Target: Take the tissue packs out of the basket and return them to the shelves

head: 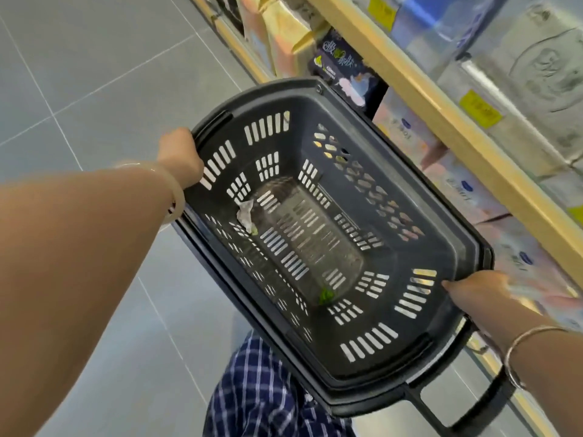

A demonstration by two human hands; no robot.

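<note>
A black slotted plastic basket (419, 190) is held up in front of me, tilted toward the shelves. My left hand (179, 157) grips its left rim. My right hand (473, 290) grips the rim on the right, near side. Inside the basket I see no tissue packs, only a crumpled scrap of paper (246, 212) and a small green bit (326, 296) on the bottom. Tissue packs (467, 190) in pale wrapping stand on the wooden shelves (419, 86) at the right. Larger grey-white packs (542, 77) fill the shelf above.
A dark package (344, 70) sticks out from the shelf just beyond the basket's far corner. Yellow price tags (479, 108) are fixed on the shelf edge. Grey tiled floor (94, 74) spreads to the left. My blue checked clothing (262, 389) shows below the basket.
</note>
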